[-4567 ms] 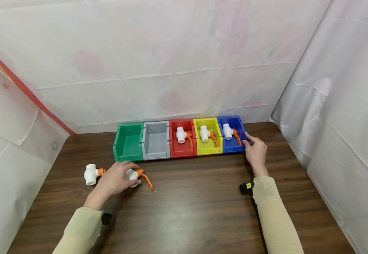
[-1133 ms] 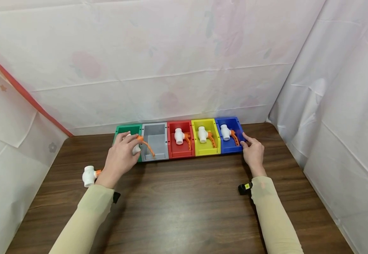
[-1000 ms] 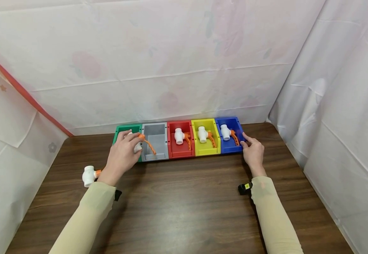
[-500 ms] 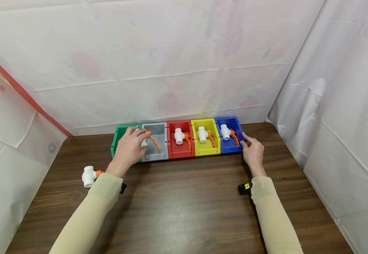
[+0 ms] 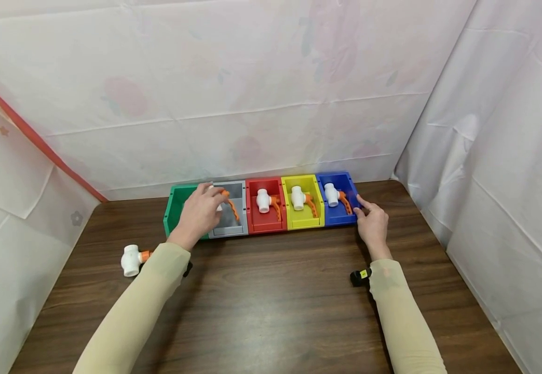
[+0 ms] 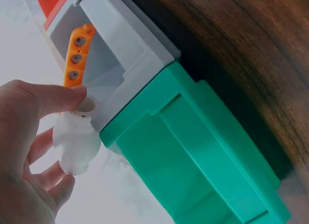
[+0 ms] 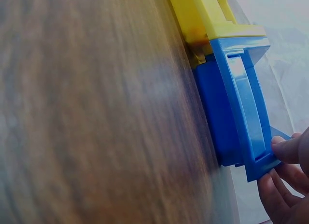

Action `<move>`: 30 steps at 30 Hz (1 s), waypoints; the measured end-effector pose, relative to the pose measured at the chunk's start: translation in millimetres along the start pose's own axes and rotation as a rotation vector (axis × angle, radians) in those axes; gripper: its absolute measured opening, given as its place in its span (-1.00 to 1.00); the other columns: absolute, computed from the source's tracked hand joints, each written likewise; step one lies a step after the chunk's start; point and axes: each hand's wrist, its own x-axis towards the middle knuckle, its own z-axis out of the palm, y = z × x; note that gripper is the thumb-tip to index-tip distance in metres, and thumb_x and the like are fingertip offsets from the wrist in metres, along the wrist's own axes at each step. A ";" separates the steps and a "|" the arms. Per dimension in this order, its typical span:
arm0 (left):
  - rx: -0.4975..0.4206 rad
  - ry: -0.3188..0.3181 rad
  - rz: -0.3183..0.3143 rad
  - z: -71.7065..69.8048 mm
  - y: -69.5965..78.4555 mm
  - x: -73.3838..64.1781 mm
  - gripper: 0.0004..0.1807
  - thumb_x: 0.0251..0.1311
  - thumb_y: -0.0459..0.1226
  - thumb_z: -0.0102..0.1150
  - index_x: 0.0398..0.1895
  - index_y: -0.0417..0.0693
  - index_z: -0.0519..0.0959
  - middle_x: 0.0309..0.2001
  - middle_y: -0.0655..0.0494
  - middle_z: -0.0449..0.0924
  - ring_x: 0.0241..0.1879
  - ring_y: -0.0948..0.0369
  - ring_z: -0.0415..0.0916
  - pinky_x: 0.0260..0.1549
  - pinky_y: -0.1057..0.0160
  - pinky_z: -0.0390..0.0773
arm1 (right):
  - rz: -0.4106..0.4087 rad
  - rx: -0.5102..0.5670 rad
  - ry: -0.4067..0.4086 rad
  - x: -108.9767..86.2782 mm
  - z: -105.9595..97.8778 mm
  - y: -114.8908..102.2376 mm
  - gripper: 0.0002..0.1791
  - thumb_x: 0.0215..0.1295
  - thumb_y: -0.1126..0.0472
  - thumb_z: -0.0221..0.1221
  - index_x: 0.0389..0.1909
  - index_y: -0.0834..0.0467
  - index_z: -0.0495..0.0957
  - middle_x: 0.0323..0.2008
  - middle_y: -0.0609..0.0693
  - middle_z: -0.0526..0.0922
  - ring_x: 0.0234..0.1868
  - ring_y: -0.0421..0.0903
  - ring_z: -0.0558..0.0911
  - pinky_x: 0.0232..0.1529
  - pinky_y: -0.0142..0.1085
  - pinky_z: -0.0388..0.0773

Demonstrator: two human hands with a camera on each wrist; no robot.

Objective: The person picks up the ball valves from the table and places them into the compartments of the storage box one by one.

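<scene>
White valve (image 6: pixel 77 141), clearest from left wrist

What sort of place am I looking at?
Probably a makeshift tabletop workstation: white printed sheets hang behind and beside a wooden-looking table, where coloured bins stand in a row, three holding white-and-orange valves.

Desk (image 5: pixel 271 291) has dark brown wood grain, some glare. White back sheet (image 5: pixel 252 67) is creased, faded pink prints; right side sheet (image 5: pixel 509 171) wrinkled. Red strip (image 5: pixel 44 145) slants down to desk's back left corner.
</scene>
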 end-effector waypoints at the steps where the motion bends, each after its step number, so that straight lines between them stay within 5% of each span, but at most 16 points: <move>1: 0.009 -0.004 0.007 1.2 0.2 1.7 -0.75 0.05 -0.37 0.44 -0.15 -0.05 0.75 0.17 -0.15 0.54 0.32 -0.19 0.23 0.16 -0.13 0.44 | 0.000 -0.001 0.001 -0.1 0.0 0.3 -0.57 0.37 0.26 0.26 0.25 0.01 0.58 0.16 0.16 0.62 -0.02 0.11 0.59 0.06 0.02 0.47; 21: 0.023 -0.146 0.029 28.1 6.7 19.7 -0.78 0.03 -0.47 0.42 -0.27 -0.01 0.79 0.23 -0.16 0.42 0.39 -0.18 0.07 0.11 -0.13 0.48 | 0.005 -0.008 0.018 0.8 4.0 4.0 -0.55 0.35 0.27 0.27 0.25 -0.03 0.58 0.17 0.12 0.62 -0.07 0.05 0.59 -0.04 -0.03 0.48; 30: 0.101 -0.220 0.080 33.4 10.2 24.8 -0.61 0.01 -0.38 0.51 -0.03 -0.04 0.72 0.25 -0.24 0.37 0.40 -0.18 0.05 0.21 -0.13 0.39 | 0.001 -0.009 0.006 -0.4 2.8 2.7 -0.55 0.36 0.26 0.27 0.25 -0.03 0.58 0.17 0.14 0.61 0.04 0.10 0.61 0.05 0.00 0.50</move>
